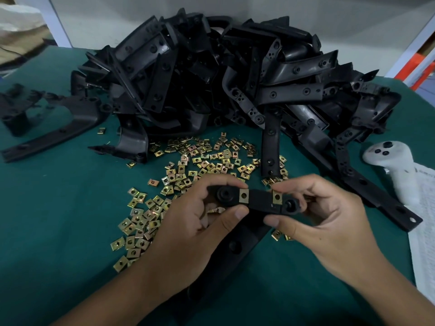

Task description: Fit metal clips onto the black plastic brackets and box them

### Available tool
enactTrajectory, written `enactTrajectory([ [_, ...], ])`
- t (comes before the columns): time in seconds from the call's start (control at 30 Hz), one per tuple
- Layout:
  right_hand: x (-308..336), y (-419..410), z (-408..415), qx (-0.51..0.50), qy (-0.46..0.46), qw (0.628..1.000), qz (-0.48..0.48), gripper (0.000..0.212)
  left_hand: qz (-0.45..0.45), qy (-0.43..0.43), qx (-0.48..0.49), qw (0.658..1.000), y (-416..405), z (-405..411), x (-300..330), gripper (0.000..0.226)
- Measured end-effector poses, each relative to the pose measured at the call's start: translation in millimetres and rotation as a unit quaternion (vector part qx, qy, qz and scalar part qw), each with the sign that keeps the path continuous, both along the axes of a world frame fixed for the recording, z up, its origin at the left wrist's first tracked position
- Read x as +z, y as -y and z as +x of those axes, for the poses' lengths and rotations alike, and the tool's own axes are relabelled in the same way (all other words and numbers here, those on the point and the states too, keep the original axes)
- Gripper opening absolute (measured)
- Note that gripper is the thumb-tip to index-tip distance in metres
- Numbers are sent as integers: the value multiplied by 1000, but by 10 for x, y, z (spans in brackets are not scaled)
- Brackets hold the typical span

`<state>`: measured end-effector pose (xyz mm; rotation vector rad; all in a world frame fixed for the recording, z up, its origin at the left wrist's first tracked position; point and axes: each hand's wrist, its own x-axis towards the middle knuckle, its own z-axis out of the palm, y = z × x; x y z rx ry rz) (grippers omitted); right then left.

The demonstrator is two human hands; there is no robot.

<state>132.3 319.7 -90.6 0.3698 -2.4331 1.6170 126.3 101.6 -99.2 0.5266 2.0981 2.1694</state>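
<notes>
Faint print on the white paper [423, 222] at right is too small to read.

bracket [259, 203] ends hidden by fingers [235, 214]

A single head-worn view looks forward and steeply down from just above the near edge of a green-covered table [58, 220], close enough that both forearms enter from the bottom and the left hand [193, 222] and right hand [329, 215] fill the lower middle. The wide lens bends the scene, so the heap of black brackets [211, 74] sits at the far centre against a pale wall [306, 10], with shelf posts curving in at the far left and right. There is no second view to overlap with.
</notes>
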Motion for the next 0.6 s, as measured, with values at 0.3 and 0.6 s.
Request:
enactTrajectory([
  [0.3,-6,-39,-12,6,6,1000,19,41,2,-5,0,1000,-13,-4,-28,20],
  [0.6,192,-53,57,-14,-11,999,33,38,37,-24,4,999,-78,55,107,20],
])
